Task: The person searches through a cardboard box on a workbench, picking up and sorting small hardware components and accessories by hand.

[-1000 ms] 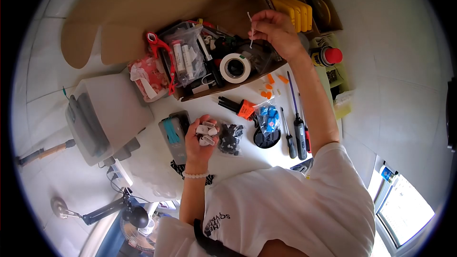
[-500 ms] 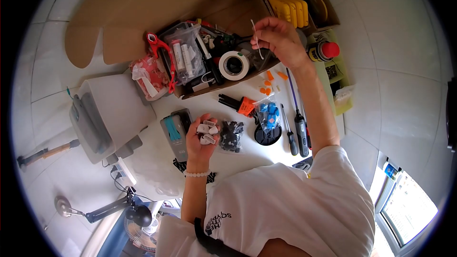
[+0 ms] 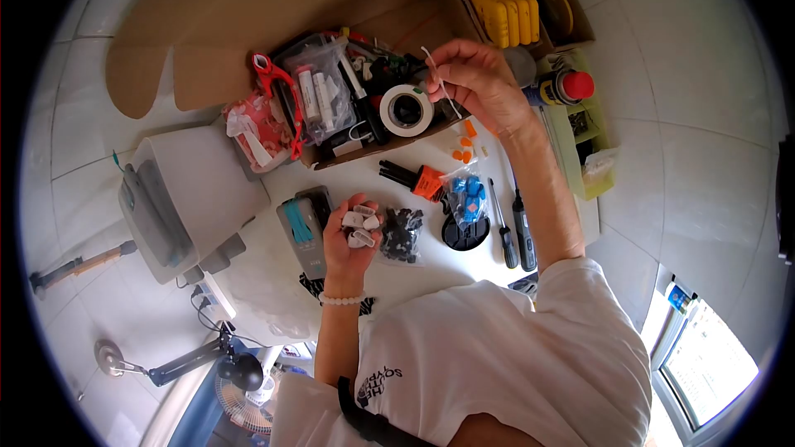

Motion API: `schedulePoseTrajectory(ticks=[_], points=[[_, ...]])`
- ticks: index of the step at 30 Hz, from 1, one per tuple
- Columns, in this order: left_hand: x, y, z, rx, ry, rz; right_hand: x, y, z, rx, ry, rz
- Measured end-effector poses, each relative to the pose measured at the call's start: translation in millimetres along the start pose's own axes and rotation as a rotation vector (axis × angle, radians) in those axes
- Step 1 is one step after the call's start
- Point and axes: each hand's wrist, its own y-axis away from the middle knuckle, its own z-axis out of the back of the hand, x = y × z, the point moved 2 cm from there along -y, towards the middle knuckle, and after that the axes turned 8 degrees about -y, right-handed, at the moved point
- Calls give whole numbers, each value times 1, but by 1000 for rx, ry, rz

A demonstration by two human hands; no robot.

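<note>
Holding loose white pieces on the near side, in the cupped left hand, with fingers curled about the heap but not closed over the top; judged likely to spill from there through a tilt of the palm or a slackening of the fingers, down onto the white table, hard to spot against white, or onto the clear bag of black parts just to the right; stretching the bare right forearm above the table's right side, over the shaft of the grey-and-black driver and near the dark-handled screwdriver; could knock either askew with a low sweep; could also drag the bag of blue parts, partly over a round black dish, by catching loose plastic; farther on, could scatter small orange pieces with a brush of the wrist; pinching a thin white strip narrowly between thumb and fingertips of the right hand, by the front edge of the cardboard box, both ends free; could lose the strip through a weak pinch, beside the tape roll or among jumbled tools; beyond the wrist, could bump the red-capped can on a rightward swing.
</note>
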Motion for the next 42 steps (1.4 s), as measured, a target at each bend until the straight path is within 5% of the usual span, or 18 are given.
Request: schedulePoseTrajectory(ticks=[34,38,41,42], points=[[-5,2,6,-31,-73,-12,-40,37,-19,22,-171,-106],[-4,8,1,-32,-6,-7,-66,49,-34,66,203,-183],[-3,10,7,-30,25,-16,-104,53,-43,47,937,183],[-3,11,9,-23,30,-8,-119,54,-44,44,938,185]])
